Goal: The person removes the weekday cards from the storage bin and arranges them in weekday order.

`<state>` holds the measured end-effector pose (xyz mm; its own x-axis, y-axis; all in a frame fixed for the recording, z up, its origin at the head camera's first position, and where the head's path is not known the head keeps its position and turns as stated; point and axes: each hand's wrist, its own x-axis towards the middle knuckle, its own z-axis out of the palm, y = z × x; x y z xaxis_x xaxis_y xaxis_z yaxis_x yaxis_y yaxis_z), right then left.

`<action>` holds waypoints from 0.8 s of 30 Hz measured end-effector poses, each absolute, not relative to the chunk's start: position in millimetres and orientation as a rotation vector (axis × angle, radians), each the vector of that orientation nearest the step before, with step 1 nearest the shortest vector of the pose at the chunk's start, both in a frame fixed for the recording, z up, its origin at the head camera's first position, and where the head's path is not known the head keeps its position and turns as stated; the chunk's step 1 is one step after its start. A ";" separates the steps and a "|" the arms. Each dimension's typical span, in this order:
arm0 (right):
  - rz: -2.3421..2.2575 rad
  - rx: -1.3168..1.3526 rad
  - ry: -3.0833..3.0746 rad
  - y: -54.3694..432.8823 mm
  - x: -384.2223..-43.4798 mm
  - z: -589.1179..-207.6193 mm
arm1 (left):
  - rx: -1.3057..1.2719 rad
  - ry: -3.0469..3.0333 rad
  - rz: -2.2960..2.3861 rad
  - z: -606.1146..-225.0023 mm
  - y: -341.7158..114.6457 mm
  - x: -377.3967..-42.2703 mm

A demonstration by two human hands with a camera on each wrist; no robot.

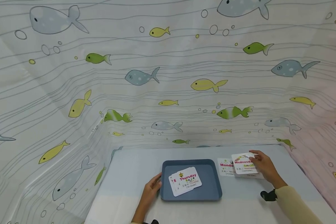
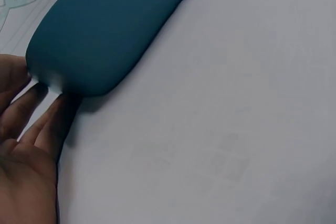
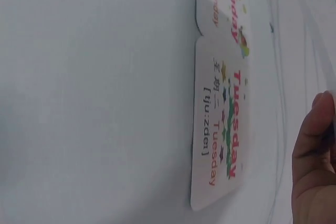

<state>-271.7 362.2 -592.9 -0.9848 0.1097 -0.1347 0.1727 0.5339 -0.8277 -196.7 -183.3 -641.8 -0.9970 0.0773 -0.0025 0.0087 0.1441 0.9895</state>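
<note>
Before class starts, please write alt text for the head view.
A person's right hand holds a Wednesday card over a Monday card and another card; the left hand touches a blue tray holding overlapping cards, the Thursday card uppermost. A fish-print backdrop stands behind.

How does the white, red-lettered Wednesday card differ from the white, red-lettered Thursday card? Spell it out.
The Wednesday card is held by the right hand, while the Thursday card lies in the blue rectangular tray. In the head view, the Wednesday card's heading runs nearly level, but the Thursday card's slants up to the right. The right hand partly covers the Wednesday card; the Thursday card's heading shows whole. Both have rounded corners.
</note>
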 end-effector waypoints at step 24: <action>-1.228 0.518 2.831 437.4 -259.5 -601.3 | 0.071 2.375 1.974 -646.9 -185.0 -200.1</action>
